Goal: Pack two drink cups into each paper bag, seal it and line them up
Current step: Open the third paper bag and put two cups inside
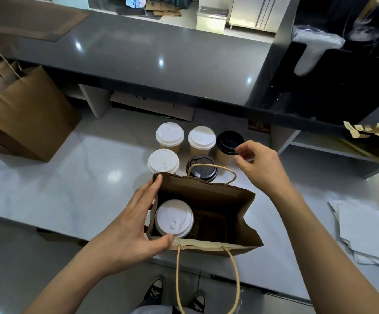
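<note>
An open brown paper bag (236, 214) stands on the white counter near its front edge. One white-lidded cup (174, 218) sits in the bag's left half; the right half is bare. My left hand (136, 225) holds the bag's left side, fingers on the far rim and thumb on the near rim. Behind the bag stand several cups: three with white lids (170, 134) (201, 137) (163, 160) and two with black lids (229, 142) (203, 167). My right hand (258, 165) hovers beside the back right black-lidded cup, thumb and fingertips touching its lid edge without gripping.
More brown paper bags (23, 109) stand at the left on the counter. A stack of white papers (365, 232) lies at the right. A raised dark grey counter (152, 62) runs behind, with a shelf gap underneath. My shoes show below the counter's front edge.
</note>
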`<act>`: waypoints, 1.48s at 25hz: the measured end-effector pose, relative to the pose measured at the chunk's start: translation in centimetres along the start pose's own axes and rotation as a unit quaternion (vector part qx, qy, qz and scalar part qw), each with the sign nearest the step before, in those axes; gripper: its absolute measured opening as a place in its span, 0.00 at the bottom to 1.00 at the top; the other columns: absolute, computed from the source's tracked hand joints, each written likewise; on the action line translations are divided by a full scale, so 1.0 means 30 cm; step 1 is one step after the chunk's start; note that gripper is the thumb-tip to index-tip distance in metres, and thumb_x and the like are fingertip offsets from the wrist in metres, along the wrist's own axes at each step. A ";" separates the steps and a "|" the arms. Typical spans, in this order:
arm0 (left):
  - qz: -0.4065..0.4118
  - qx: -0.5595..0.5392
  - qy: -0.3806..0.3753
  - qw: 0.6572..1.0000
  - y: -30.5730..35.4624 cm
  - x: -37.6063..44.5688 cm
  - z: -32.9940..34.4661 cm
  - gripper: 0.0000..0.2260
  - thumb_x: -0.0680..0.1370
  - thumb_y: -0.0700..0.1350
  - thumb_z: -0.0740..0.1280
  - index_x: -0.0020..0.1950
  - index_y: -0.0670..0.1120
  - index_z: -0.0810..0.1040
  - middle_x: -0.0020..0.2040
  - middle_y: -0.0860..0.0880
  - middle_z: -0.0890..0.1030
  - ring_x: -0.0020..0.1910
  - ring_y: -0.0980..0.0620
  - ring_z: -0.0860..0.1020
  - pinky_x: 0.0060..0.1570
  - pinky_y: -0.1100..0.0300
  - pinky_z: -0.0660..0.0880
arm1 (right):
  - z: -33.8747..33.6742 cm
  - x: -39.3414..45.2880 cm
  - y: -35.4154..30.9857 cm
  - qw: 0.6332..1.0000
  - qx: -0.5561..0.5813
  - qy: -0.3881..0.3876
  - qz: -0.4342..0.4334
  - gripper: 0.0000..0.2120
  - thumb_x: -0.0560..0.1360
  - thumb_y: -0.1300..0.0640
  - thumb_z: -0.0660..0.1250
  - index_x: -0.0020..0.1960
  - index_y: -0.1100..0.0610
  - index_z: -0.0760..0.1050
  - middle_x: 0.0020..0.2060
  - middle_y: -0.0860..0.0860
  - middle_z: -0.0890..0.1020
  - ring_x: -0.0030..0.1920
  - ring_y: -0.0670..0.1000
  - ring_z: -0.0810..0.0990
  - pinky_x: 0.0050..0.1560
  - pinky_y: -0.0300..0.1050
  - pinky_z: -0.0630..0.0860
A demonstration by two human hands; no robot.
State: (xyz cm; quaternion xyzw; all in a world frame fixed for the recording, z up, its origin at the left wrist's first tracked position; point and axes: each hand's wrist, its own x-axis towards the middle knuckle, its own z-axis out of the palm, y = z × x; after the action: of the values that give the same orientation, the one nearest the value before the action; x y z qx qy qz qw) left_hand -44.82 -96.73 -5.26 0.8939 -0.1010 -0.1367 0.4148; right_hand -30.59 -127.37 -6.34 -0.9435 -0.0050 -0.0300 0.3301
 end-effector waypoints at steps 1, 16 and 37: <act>0.001 -0.003 0.002 1.000 0.002 0.000 0.000 0.48 0.69 0.62 0.72 0.76 0.74 0.39 0.75 0.72 0.51 0.69 0.74 0.59 0.53 0.72 0.73 | 0.013 0.024 0.004 1.000 -0.002 -0.002 0.002 0.09 0.79 0.52 0.71 0.59 0.48 0.79 0.51 0.45 0.81 0.51 0.45 0.80 0.57 0.49 0.81; -0.026 0.016 0.016 0.999 0.023 -0.012 0.017 0.48 0.70 0.62 0.73 0.76 0.73 0.39 0.74 0.73 0.51 0.68 0.77 0.58 0.62 0.63 0.70 | 0.160 0.256 0.068 0.983 -0.133 -0.094 0.082 0.42 0.74 0.46 0.74 0.79 0.57 0.57 0.74 0.61 0.65 0.71 0.67 0.68 0.69 0.64 0.69; 0.001 0.026 -0.001 1.000 -0.010 0.005 0.023 0.50 0.71 0.61 0.73 0.76 0.72 0.37 0.79 0.67 0.46 0.73 0.64 0.60 0.67 0.62 0.66 | -0.121 -0.096 0.016 0.990 0.056 0.117 0.064 0.39 0.68 0.47 0.81 0.74 0.53 0.67 0.64 0.48 0.72 0.60 0.45 0.71 0.58 0.32 0.69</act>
State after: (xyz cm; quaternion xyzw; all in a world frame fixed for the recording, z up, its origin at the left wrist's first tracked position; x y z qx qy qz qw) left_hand -44.88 -97.09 -5.95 0.9041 -0.1059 -0.1343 0.3916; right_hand -33.63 -129.98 -3.98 -0.9120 0.0918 -0.1184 0.3818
